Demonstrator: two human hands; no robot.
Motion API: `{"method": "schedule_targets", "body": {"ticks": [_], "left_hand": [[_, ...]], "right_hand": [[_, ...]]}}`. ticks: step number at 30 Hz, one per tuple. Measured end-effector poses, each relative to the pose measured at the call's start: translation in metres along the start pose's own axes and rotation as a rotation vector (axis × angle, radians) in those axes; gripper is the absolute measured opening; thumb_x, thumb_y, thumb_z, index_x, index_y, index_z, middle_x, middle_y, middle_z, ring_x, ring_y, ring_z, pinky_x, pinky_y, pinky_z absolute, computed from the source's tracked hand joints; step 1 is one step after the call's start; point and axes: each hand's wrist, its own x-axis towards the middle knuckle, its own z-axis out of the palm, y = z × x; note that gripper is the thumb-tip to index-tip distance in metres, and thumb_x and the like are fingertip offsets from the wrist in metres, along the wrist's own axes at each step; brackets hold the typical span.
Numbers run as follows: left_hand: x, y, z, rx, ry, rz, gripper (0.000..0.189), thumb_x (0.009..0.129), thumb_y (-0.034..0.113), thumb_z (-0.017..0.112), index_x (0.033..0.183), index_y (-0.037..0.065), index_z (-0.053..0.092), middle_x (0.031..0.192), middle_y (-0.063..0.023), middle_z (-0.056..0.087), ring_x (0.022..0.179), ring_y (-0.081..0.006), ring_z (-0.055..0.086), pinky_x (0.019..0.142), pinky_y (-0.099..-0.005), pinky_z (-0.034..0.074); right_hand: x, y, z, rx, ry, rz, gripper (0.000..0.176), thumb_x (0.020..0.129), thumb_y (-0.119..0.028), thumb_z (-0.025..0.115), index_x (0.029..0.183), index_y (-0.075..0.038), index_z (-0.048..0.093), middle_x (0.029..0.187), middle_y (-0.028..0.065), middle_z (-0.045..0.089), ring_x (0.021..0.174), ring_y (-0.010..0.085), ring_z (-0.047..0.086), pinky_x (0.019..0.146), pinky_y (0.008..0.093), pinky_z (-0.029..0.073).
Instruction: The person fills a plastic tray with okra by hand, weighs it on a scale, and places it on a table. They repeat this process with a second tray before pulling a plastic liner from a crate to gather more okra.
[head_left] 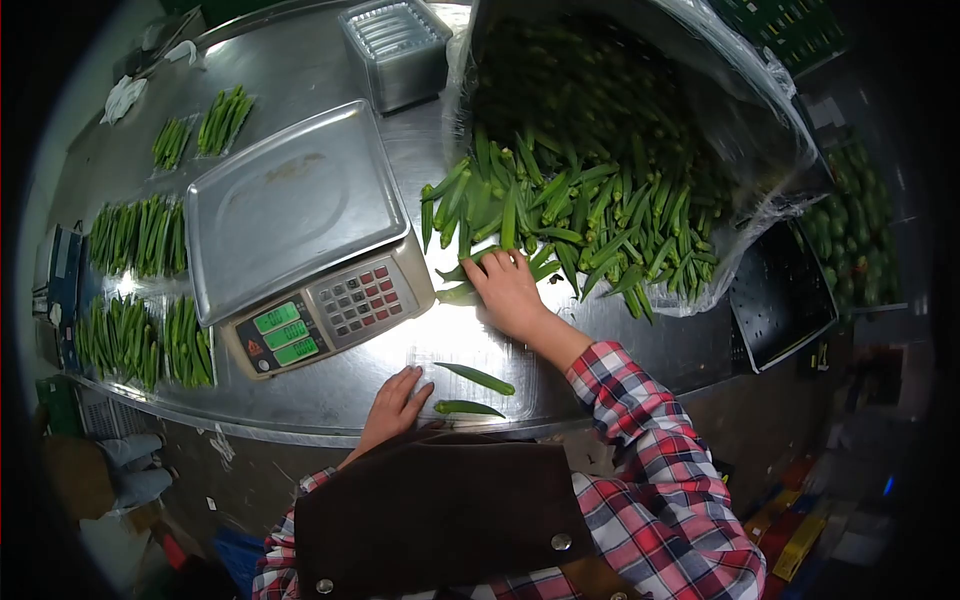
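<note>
Green okra pods (600, 215) spill in a big pile from a clear plastic liner onto the steel table. At the pile's near-left edge, my right hand (508, 295) curls its fingers over a few pods, whose ends stick out on either side. My left hand (395, 405) rests near the table's front edge, fingers stretched out and nothing in them. Just right of it lie two loose okra pods, an upper pod (478, 379) and a lower pod (469, 408). A digital scale (300, 215) with a bare steel pan and lit green displays stands beyond my left hand.
Stacked clear plastic trays (398, 55) stand behind the scale. Packed okra bundles (138, 237) lie along the table's left side, with smaller packs (226, 120) farther back. A black crate (783, 295) sits at the right, near a container of green produce (850, 225).
</note>
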Motion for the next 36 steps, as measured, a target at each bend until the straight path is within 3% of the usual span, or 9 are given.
{"method": "schedule_targets", "body": {"ticks": [4,11,18,21,24,27,31,34,36], "left_hand": [[0.001,0.000,0.002,0.009,0.025,-0.001,0.052,0.076,0.029,0.060,0.119,0.003,0.049,0.129,-0.0170,0.040,0.119,-0.0342,0.039,0.098,-0.0437,0.031],[0.002,0.008,-0.005,-0.016,0.012,-0.011,0.055,0.074,0.030,0.066,0.118,0.003,0.048,0.127,-0.0155,0.041,0.119,-0.0341,0.037,0.099,-0.0453,0.030],[0.000,0.007,-0.005,-0.030,0.037,-0.011,0.055,0.072,0.026,0.068,0.117,0.003,0.048,0.127,-0.0161,0.040,0.118,-0.0350,0.038,0.099,-0.0453,0.030],[-0.003,0.007,-0.007,-0.100,0.145,-0.077,0.060,0.069,0.023,0.070,0.120,0.003,0.045,0.127,-0.0173,0.040,0.118,-0.0359,0.038,0.099,-0.0448,0.030],[-0.003,0.010,-0.006,-0.179,0.255,-0.146,0.065,0.067,0.021,0.071,0.122,0.003,0.042,0.127,-0.0183,0.041,0.116,-0.0370,0.039,0.100,-0.0445,0.029],[0.005,0.012,-0.003,-0.166,0.222,-0.111,0.068,0.066,0.022,0.072,0.124,0.003,0.040,0.127,-0.0186,0.040,0.116,-0.0373,0.039,0.100,-0.0454,0.029],[0.024,0.019,-0.007,-0.064,0.101,-0.002,0.063,0.069,0.025,0.070,0.121,0.002,0.043,0.126,-0.0181,0.041,0.117,-0.0360,0.039,0.100,-0.0476,0.028],[0.039,0.016,0.002,-0.011,0.039,0.063,0.055,0.070,0.025,0.069,0.115,0.002,0.048,0.123,-0.0168,0.044,0.117,-0.0356,0.039,0.099,-0.0487,0.029],[0.046,0.010,0.008,0.051,-0.042,0.098,0.049,0.070,0.026,0.069,0.110,0.002,0.052,0.121,-0.0158,0.046,0.117,-0.0352,0.040,0.099,-0.0494,0.030]], "right_hand": [[0.006,0.002,0.018,-0.025,0.186,-0.089,0.049,0.064,-0.008,0.060,0.111,-0.002,0.048,0.101,0.0126,0.049,0.104,0.0265,0.044,0.093,0.0414,0.031],[0.020,-0.002,0.013,-0.016,-0.069,-0.094,0.034,0.063,-0.006,0.054,0.097,-0.002,0.054,0.096,0.0142,0.049,0.097,0.0280,0.046,0.088,0.0385,0.033],[-0.001,0.005,0.020,0.003,0.068,-0.098,0.025,0.065,-0.003,0.058,0.089,-0.005,0.053,0.087,0.0102,0.052,0.089,0.0252,0.050,0.082,0.0380,0.035],[-0.020,-0.025,-0.027,0.066,0.007,-0.046,0.026,0.064,-0.004,0.059,0.089,-0.005,0.052,0.086,0.0101,0.052,0.088,0.0251,0.050,0.079,0.0383,0.036],[-0.041,-0.053,-0.020,0.190,-0.065,-0.072,0.019,0.069,-0.019,0.059,0.081,-0.005,0.055,0.075,0.0121,0.054,0.078,0.0276,0.054,0.068,0.0400,0.042],[-0.064,-0.058,-0.010,0.484,0.092,-0.113,0.028,0.069,-0.027,0.064,0.081,-0.004,0.053,0.081,0.0155,0.055,0.079,0.0317,0.054,0.070,0.0413,0.044],[-0.060,0.002,-0.009,0.454,0.180,0.575,0.031,0.076,-0.025,0.062,0.085,0.002,0.049,0.080,0.0202,0.056,0.076,0.0364,0.055,0.067,0.0424,0.045],[-0.050,0.039,0.001,0.297,0.166,0.778,0.051,0.073,-0.032,0.067,0.102,0.003,0.043,0.086,0.0233,0.056,0.082,0.0387,0.058,0.069,0.0425,0.047],[-0.043,0.036,0.013,0.224,0.191,0.731,0.055,0.072,-0.029,0.068,0.108,0.002,0.041,0.091,0.0242,0.055,0.082,0.0389,0.058,0.069,0.0426,0.048]]}}
